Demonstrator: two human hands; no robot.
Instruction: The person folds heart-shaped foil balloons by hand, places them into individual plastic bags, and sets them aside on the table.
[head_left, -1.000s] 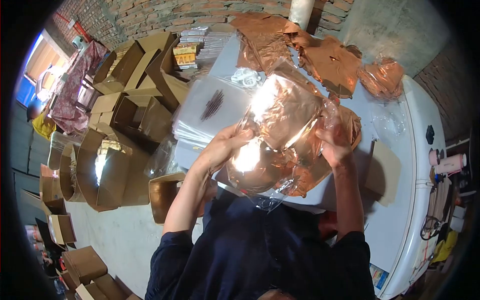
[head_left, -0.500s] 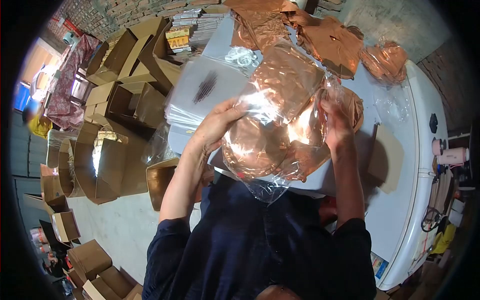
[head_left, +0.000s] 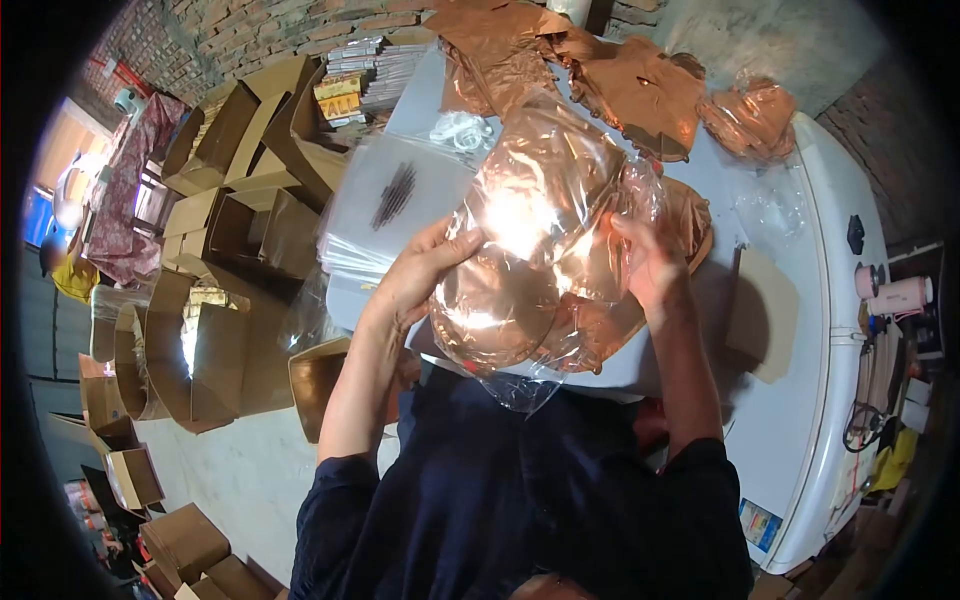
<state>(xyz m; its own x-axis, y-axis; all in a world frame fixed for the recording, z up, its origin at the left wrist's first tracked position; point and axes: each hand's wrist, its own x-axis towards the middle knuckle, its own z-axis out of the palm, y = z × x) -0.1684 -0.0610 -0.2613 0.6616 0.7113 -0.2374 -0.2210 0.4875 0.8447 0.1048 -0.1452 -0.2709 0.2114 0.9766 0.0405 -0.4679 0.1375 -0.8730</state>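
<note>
In front of my chest I hold a clear plastic bag [head_left: 520, 345] with flat, shiny copper-coloured foil balloons [head_left: 550, 160] in it. My left hand [head_left: 425, 268] grips the bag's left edge, thumb on top. My right hand [head_left: 655, 265] pinches the right side, where the film is crumpled. Strong glare hides part of the foil. Beneath the bag, more copper foil [head_left: 690, 225] lies on the table. Left of my left hand is a stack of clear flat bags [head_left: 375, 205] with a dark printed patch, and a coil of white ribbon [head_left: 462, 130] lies beyond.
Copper foil pieces [head_left: 640, 95] spread along the table's far side, with a bundled foil pile [head_left: 750, 118] at far right. A cardboard piece [head_left: 762, 315] lies right. Open cardboard boxes [head_left: 240, 345] crowd the left. A white appliance-like surface [head_left: 840, 230] borders the right.
The view has shifted slightly, so the surroundings sit a little further left. Both hands keep hold of the bag, which has tilted a little and catches more glare.
</note>
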